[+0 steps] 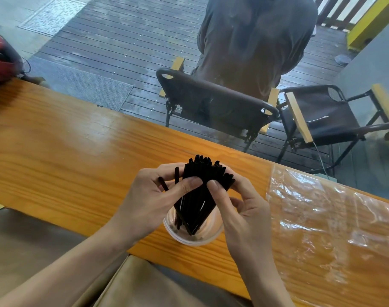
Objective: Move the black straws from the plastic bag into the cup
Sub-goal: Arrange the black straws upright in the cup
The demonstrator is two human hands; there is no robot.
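A bundle of black straws (200, 191) stands tilted in a clear plastic cup (192, 239) on the wooden counter (67, 151); their lower ends are inside the cup. My left hand (149, 204) grips the bundle from the left, thumb pressed on the front, with two loose straws between its fingers. My right hand (240, 209) pinches the bundle from the right. The flat, clear plastic bag (326, 218) lies on the counter to the right of the cup, and I see no straws in it.
A red helmet (0, 58) sits at the counter's far left end. Beyond the glass are two folding chairs (215, 103) and a person standing on the dark deck. A tan cushion (144, 284) lies below the counter's near edge.
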